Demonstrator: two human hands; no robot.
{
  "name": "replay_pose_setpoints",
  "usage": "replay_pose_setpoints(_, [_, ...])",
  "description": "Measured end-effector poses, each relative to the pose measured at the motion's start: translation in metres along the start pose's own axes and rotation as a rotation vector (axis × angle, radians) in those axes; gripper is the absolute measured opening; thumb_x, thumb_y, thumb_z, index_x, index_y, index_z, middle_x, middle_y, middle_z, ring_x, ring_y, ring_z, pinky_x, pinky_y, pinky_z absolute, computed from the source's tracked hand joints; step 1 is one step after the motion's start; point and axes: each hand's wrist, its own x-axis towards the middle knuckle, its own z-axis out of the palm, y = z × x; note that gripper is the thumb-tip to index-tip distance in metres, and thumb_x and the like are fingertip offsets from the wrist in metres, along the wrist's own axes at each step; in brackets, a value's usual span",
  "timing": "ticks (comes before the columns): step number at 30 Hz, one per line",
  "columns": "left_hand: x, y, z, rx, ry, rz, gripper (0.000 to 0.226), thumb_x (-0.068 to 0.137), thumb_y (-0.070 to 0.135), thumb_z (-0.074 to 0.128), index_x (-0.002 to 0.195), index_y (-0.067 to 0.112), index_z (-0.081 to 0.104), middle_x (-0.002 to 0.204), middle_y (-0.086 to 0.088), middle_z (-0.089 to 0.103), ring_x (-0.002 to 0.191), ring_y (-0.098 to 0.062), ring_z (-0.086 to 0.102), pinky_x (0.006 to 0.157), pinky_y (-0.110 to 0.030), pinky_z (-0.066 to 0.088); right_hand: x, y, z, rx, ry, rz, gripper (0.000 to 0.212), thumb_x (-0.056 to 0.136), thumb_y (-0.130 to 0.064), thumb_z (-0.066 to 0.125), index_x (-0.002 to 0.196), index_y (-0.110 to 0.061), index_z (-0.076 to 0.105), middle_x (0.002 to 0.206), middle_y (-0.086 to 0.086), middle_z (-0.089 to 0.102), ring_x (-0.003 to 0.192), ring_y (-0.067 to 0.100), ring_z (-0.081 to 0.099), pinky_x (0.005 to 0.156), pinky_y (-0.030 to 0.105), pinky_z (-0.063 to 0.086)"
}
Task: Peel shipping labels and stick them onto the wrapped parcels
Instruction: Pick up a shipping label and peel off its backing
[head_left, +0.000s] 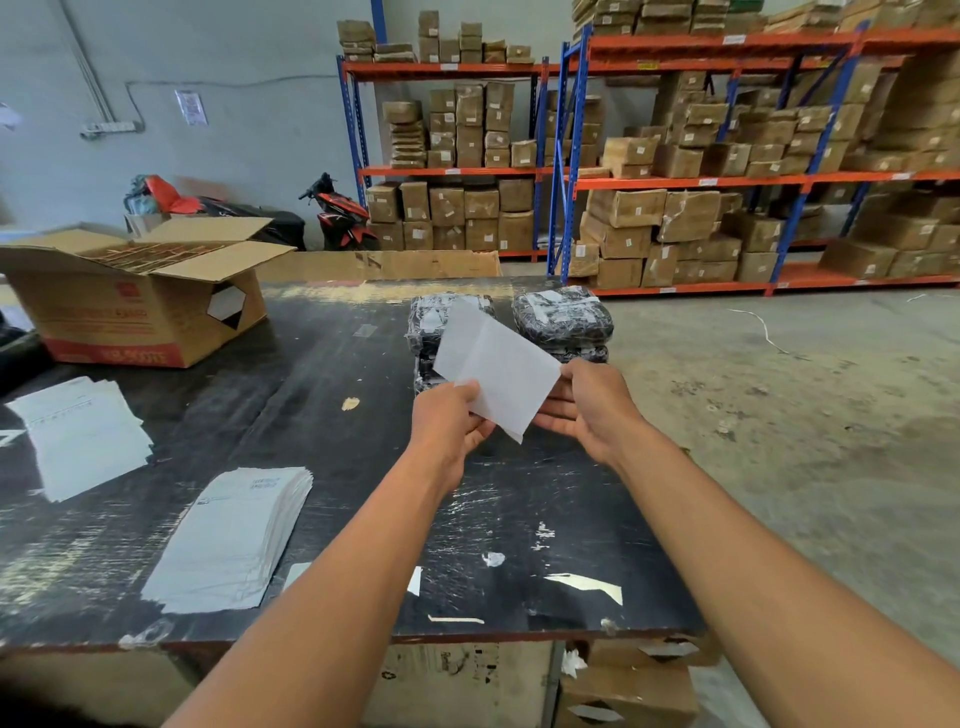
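Two bare forearms reach out over the near edge of a scuffed black worktable (363, 364) in a warehouse, both hands grasping one white label sheet (498, 369) held up above the tabletop. The left hand (452, 421) pinches the sheet's lower left edge, thumb on top. The right hand (587, 410) grips the right edge, its fingers curled behind the paper. The sheet is tilted, its blank side facing the person, and it hides part of the wrapped parcels just beyond it.

Those parcels, in black plastic wrap, stand in two short stacks side by side near the table's far edge: a left stack (431, 322) and a right stack (563, 317).

To the person's left, a thick pile of labels (234, 540) lies flat on the table, with a second spread of sheets (83, 436) farther left. An open cardboard carton (140, 312) sits at the far left corner. Another worn box (623, 686) rests on the floor under the table's near right corner.

Behind, blue-and-orange racks (675, 182) hold rows of brown cartons, and a red-and-black scooter (337, 213) is parked by the wall.
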Motion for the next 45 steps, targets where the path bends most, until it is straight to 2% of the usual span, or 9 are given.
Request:
replay_pose_setpoints(6, [-0.001, -0.003, 0.008, -0.039, 0.123, 0.005, 0.019, 0.101, 0.006, 0.043, 0.094, 0.014, 0.059, 0.100, -0.008, 0.067, 0.096, -0.027, 0.064, 0.079, -0.040, 0.055, 0.003, -0.003, -0.017, 0.077, 0.078, 0.004, 0.029, 0.098, -0.008, 0.033, 0.095, -0.008, 0.062, 0.091, 0.014, 0.071, 0.072, 0.023, 0.068, 0.057, 0.032, 0.053])
replay_pose_setpoints(11, [-0.006, -0.009, 0.013, -0.061, 0.257, 0.006, 0.032, 0.098, 0.001, 0.036, 0.108, 0.007, 0.065, 0.093, -0.006, 0.070, 0.076, -0.022, 0.066, 0.054, -0.023, 0.055, 0.002, 0.001, -0.031, 0.146, 0.099, -0.004, 0.029, 0.097, -0.007, 0.034, 0.090, -0.007, 0.063, 0.080, 0.011, 0.071, 0.070, 0.024, 0.067, 0.056, 0.031, 0.053])
replay_pose_setpoints(15, [-0.010, -0.013, 0.008, -0.005, 0.355, -0.027, 0.037, 0.101, 0.009, 0.033, 0.130, 0.002, 0.055, 0.128, -0.017, 0.061, 0.110, -0.035, 0.061, 0.083, -0.036, 0.051, 0.003, 0.005, -0.039, 0.228, 0.080, 0.029, 0.032, 0.094, -0.003, 0.033, 0.077, -0.007, 0.059, 0.045, 0.001, 0.058, 0.054, 0.021, 0.061, 0.066, 0.039, 0.056])
replay_pose_setpoints(23, [-0.002, -0.009, -0.006, -0.042, 0.468, -0.025, 0.028, 0.094, -0.003, 0.032, 0.076, 0.009, 0.050, 0.072, -0.005, 0.056, 0.055, -0.019, 0.046, 0.035, -0.011, 0.029, 0.015, 0.007, -0.042, 0.340, 0.101, 0.007, 0.028, 0.091, 0.000, 0.035, 0.081, -0.001, 0.061, 0.071, 0.015, 0.067, 0.076, 0.032, 0.066, 0.088, 0.049, 0.052])
replay_pose_setpoints(28, [0.003, 0.002, -0.014, -0.187, 0.543, -0.027, 0.030, 0.102, 0.009, 0.034, 0.074, 0.015, 0.043, 0.126, -0.017, 0.061, 0.098, -0.030, 0.061, 0.073, -0.032, 0.046, 0.024, 0.006, -0.039, 0.373, 0.127, -0.013, 0.028, 0.089, 0.002, 0.033, 0.077, 0.001, 0.059, 0.087, 0.021, 0.064, 0.080, 0.035, 0.065, 0.078, 0.047, 0.052])
replay_pose_setpoints(31, [-0.002, 0.007, -0.014, -0.257, 0.523, -0.053, 0.028, 0.104, 0.005, 0.031, 0.116, 0.008, 0.056, 0.126, -0.011, 0.062, 0.109, -0.030, 0.062, 0.090, -0.035, 0.049, 0.031, 0.005, -0.038, 0.401, 0.137, -0.003, 0.027, 0.089, 0.001, 0.033, 0.077, -0.001, 0.058, 0.074, 0.016, 0.069, 0.071, 0.033, 0.066, 0.067, 0.040, 0.055])
replay_pose_setpoints(34, [0.001, 0.016, -0.019, -0.271, 0.575, -0.047, 0.035, 0.104, 0.009, 0.033, 0.134, 0.002, 0.051, 0.133, -0.009, 0.059, 0.117, -0.030, 0.059, 0.093, -0.033, 0.045, 0.034, 0.001, -0.036, 0.433, 0.150, 0.003, 0.032, 0.091, 0.000, 0.031, 0.069, -0.007, 0.053, 0.054, 0.006, 0.067, 0.066, 0.029, 0.065, 0.061, 0.037, 0.054])
replay_pose_setpoints(39, [0.036, 0.015, -0.042, -0.371, 0.647, -0.088, 0.034, 0.099, 0.013, 0.040, 0.127, 0.002, 0.054, 0.129, -0.009, 0.063, 0.109, -0.029, 0.061, 0.097, -0.035, 0.046, 0.044, -0.002, -0.031, 0.450, 0.143, 0.026, 0.029, 0.092, -0.003, 0.032, 0.086, -0.004, 0.060, 0.086, 0.016, 0.070, 0.077, 0.032, 0.068, 0.068, 0.040, 0.057])
replay_pose_setpoints(45, [0.042, 0.018, -0.053, -0.406, 0.761, -0.102, 0.037, 0.100, 0.013, 0.035, 0.130, 0.005, 0.054, 0.131, -0.005, 0.059, 0.108, -0.028, 0.059, 0.089, -0.033, 0.047, 0.050, 0.001, -0.020, 0.528, 0.147, 0.062, 0.026, 0.089, 0.001, 0.036, 0.080, -0.002, 0.060, 0.079, 0.016, 0.068, 0.073, 0.034, 0.067, 0.069, 0.041, 0.054])
